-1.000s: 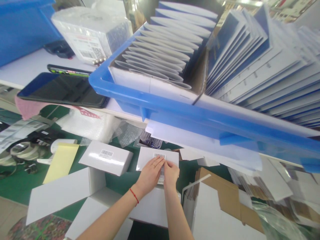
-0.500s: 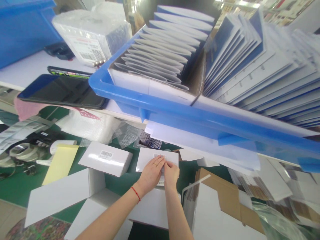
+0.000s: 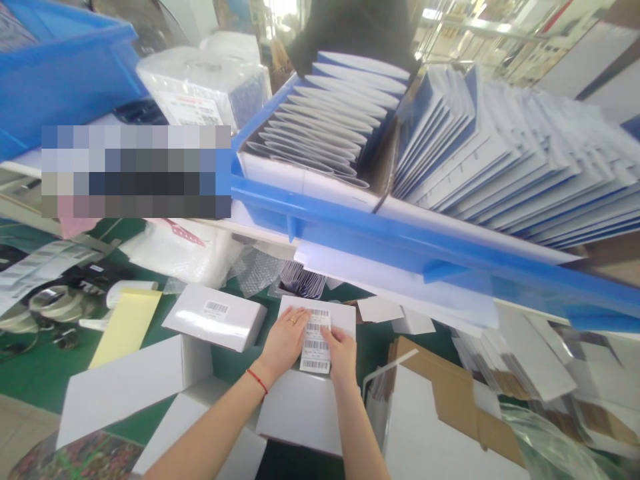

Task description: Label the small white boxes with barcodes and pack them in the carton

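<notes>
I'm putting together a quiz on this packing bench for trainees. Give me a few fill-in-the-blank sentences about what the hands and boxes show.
1. Both hands press a strip of ____ labels onto a white box.
2. The left hand wears a ring, and its wrist carries a thin ____ string.
3. The right hand lies on the label strip's ____ side.
4. The second white box, to the left, carries ____ barcode label.

Missing words: barcode; red; right; one
</notes>
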The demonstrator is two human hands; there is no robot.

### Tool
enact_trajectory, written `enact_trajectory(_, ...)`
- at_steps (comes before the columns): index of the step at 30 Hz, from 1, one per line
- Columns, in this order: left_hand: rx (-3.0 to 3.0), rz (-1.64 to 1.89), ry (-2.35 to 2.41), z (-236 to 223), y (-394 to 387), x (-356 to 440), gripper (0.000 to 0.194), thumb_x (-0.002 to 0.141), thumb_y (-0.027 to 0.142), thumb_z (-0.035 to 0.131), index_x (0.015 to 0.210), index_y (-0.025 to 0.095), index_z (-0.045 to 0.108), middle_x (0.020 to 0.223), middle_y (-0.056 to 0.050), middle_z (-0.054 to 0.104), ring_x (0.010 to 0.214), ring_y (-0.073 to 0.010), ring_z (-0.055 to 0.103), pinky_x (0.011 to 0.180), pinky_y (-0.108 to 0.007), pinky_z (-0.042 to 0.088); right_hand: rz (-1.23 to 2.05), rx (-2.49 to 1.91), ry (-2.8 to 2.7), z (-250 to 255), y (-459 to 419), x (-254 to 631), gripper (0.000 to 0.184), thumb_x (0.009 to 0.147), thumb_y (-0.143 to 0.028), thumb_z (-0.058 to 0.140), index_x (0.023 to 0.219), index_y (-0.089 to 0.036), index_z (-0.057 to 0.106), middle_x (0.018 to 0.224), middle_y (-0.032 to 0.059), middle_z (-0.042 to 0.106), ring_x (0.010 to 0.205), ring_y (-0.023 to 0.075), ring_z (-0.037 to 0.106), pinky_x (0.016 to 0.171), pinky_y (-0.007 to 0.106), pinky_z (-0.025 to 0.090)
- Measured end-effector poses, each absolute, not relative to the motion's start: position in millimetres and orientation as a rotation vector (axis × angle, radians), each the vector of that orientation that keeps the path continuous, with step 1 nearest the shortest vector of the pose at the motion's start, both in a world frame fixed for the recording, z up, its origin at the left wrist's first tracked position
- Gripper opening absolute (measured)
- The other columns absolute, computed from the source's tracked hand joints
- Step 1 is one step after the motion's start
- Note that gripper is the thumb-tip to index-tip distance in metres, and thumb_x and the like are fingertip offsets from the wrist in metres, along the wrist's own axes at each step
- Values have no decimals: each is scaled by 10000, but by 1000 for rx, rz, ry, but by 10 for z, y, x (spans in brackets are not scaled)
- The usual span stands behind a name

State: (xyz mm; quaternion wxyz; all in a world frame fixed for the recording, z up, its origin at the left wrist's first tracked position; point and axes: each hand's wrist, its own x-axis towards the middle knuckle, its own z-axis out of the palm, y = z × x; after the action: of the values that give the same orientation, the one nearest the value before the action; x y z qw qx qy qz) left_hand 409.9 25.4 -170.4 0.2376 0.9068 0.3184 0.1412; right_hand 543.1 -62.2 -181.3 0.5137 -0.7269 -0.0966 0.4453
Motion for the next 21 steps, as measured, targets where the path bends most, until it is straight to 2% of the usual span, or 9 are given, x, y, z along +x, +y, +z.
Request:
enact_trajectory(3, 2318, 442, 900, -1638, 259, 4120, 416, 892, 71, 391, 1247, 134, 599, 1268, -130, 672, 1246, -225, 583, 1148, -497, 392, 1193, -1654, -229, -1745, -819, 5368, 442, 592, -510, 787, 771, -107, 763, 622, 63, 708, 589, 244, 649, 587, 344, 537)
enact_trajectory(6, 2101, 560, 1001, -1534, 154, 4090, 353, 936, 166, 390, 1212, 153, 610, 1250, -136, 669, 1212, -229, 597, 1103, -490, 434, 1244, -1624, -245, -1622, -1108, 5274, 386, 543, -483, 841, 636, -126, 726, 573, 55, 683, 551, 227, 628, 541, 320, 517)
enact_trajectory(8, 1881, 590, 1081, -1458, -6, 4018, 323, 956, 280, 414, 1174, 152, 615, 1179, -141, 687, 1112, -234, 642, 997, -450, 511, 1251, -1578, -241, -1537, -1319, 5190, 393, 580, -507, 834, 693, -142, 739, 644, 64, 715, 599, 234, 650, 587, 337, 539)
enact_trajectory(10, 1540, 492, 1090, -1387, -228, 3924, 296, 900, 381, 533, 1059, 155, 641, 1002, -110, 726, 931, -231, 687, 832, -385, 563, 1293, -1495, -202, -1465, -1516, 5095, 427, 606, -514, 835, 831, -159, 764, 748, 81, 750, 677, 259, 683, 657, 377, 562)
enact_trajectory(13, 1109, 277, 1048, -1304, -601, 3785, 276, 722, 419, 726, 787, 169, 630, 714, -22, 691, 675, -191, 644, 634, -297, 512, 1330, -1392, -111, -1391, -1764, 4957, 515, 557, -474, 885, 959, -176, 762, 868, 99, 768, 780, 292, 705, 731, 411, 572)
enact_trajectory(15, 1026, 218, 1069, -1265, -826, 3708, 313, 677, 430, 754, 655, 171, 579, 601, 16, 618, 585, -155, 571, 584, -268, 452, 1312, -1368, -46, -1360, -1902, 4880, 486, 601, -463, 868, 986, -189, 756, 919, 93, 767, 814, 284, 704, 748, 397, 568)
enact_trajectory(17, 1016, 206, 1092, -1242, -1008, 3640, 349, 689, 464, 729, 607, 168, 564, 560, 27, 568, 559, -138, 522, 569, -259, 409, 1289, -1383, 9, -1348, -2022, 4817, 399, 651, -460, 836, 926, -180, 763, 859, 82, 764, 770, 264, 697, 714, 368, 560)
enact_trajectory(21, 1069, 222, 1131, -1277, -1224, 3527, 320, 683, 453, 714, 640, 162, 589, 584, 20, 573, 578, -142, 518, 567, -253, 388, 1229, -1498, 53, -1382, -2204, 4713, 355, 623, -465, 840, 767, -149, 764, 673, 56, 729, 623, 221, 649, 601, 314, 518)
